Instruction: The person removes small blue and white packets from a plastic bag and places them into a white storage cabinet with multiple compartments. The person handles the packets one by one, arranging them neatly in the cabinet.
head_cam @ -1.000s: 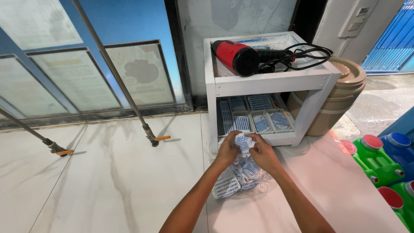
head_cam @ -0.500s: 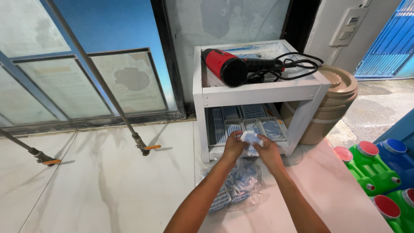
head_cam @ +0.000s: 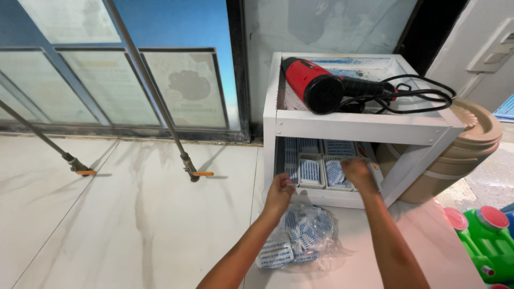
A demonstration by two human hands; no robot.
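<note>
Stocking small blue-and-white packets (head_cam: 325,170) into lower shelf (head_cam: 321,199). Left hand (head_cam: 279,190) pinching one packet at shelf edge; right hand (head_cam: 357,172) pressing rows, grip unclear. Next: seating it upright, then reaching into bag (head_cam: 300,235).

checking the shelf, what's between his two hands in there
In the head view, standing blue-and-white packets fill the stretch between the left hand and the right hand in the white shelf unit's lower compartment.
</note>
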